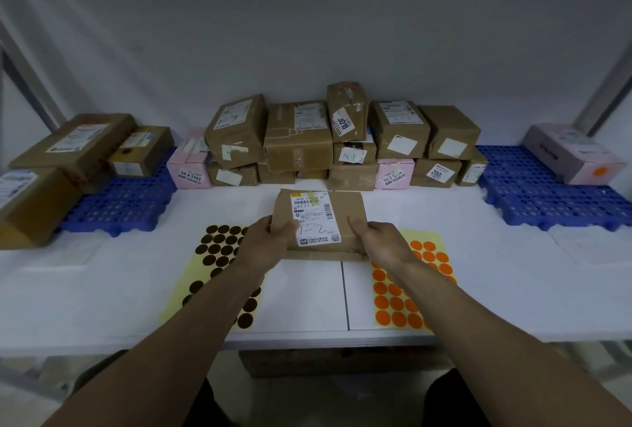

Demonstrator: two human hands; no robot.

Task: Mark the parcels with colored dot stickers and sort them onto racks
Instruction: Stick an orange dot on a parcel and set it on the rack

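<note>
Two bare arms reach out from the bottom of the view over the white counter (513, 272). The left grip (265, 243) and the right grip (383, 242) each hold one side of a small brown parcel (352, 211), with the thumbs on top. The parcel is in the middle, between the two sticker sheets. Its near edge is low by the counter, but I cannot tell if it touches. Its white label (314, 219) faces up and has "1-2" written on it.

The sheet of brown dots (219, 255) lies just to the left, partly under the left arm. The sheet of orange dots (410, 293) lies just to the right. No dot shows on this parcel, so I think marking it is the job now.

To do it well, lay the parcel flat with the label up. Read the number first to pick the colour. Keep one hand on the parcel so it does not slide, and peel one dot with the other. Press the dot on bare brown paper, not over the bar code.

A pink box (574, 153) with an orange dot sits on the right blue rack (547, 201).
</note>
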